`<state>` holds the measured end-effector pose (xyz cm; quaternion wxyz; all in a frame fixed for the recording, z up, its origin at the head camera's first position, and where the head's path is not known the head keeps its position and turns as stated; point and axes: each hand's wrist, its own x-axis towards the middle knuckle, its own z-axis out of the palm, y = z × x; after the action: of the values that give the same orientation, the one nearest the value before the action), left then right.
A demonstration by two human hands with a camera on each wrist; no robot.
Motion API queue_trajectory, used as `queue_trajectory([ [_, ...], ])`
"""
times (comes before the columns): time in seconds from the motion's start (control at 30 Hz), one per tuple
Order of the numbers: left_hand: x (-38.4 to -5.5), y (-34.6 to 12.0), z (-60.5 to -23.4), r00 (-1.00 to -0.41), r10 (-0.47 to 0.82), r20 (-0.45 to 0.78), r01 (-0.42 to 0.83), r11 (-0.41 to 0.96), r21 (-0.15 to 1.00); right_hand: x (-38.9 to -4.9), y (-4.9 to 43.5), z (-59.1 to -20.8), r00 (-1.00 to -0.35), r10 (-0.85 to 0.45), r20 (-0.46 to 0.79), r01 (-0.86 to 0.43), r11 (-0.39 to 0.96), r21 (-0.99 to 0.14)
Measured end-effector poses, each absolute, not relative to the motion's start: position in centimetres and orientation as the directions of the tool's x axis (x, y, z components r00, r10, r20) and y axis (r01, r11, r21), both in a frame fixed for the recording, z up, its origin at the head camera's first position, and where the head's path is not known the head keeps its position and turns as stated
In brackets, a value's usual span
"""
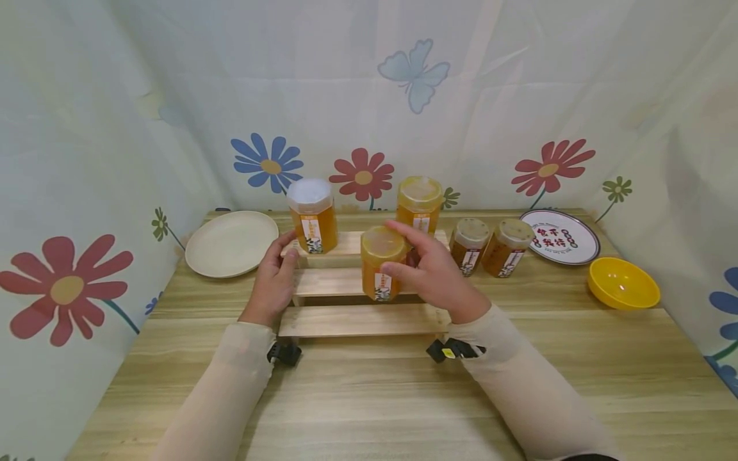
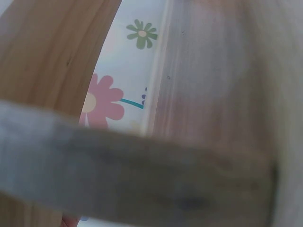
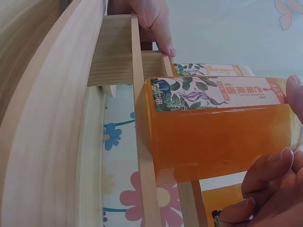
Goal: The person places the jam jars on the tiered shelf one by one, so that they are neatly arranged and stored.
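My right hand (image 1: 432, 272) grips a yellow-lidded jar (image 1: 376, 269) of orange contents, upright in front of the middle step of a three-step wooden rack (image 1: 363, 320). In the right wrist view the jar (image 3: 222, 142) has its base close to a step's edge; whether they touch, I cannot tell. My left hand (image 1: 273, 285) holds the left end of the rack's top step, beside a white-lidded orange jar (image 1: 318, 227) standing there. Another yellow-lidded jar (image 1: 419, 202) stands at the top step's right. Blurred wood of the rack (image 2: 118, 165) fills most of the left wrist view.
Two darker jars (image 1: 469, 246) stand on the table right of the rack. Farther right are a white plate with red characters (image 1: 585, 246) and a yellow bowl (image 1: 623, 285). A cream plate (image 1: 230, 246) lies at the left. Flowered cloth (image 1: 357, 96) hangs behind the table.
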<state>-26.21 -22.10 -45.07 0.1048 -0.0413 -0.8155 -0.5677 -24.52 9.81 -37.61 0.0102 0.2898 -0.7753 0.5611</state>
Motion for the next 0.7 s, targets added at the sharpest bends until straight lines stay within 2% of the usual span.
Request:
queue_trajectory([
  [0.7, -26.2, -22.0, -44.7, -0.979, -0.060, 0.195, 0.162, 0.350, 0.923, -25.3, 8.0, -37.9, -0.821, -0.446, 0.356, -0.472, 0.181, -0.863],
])
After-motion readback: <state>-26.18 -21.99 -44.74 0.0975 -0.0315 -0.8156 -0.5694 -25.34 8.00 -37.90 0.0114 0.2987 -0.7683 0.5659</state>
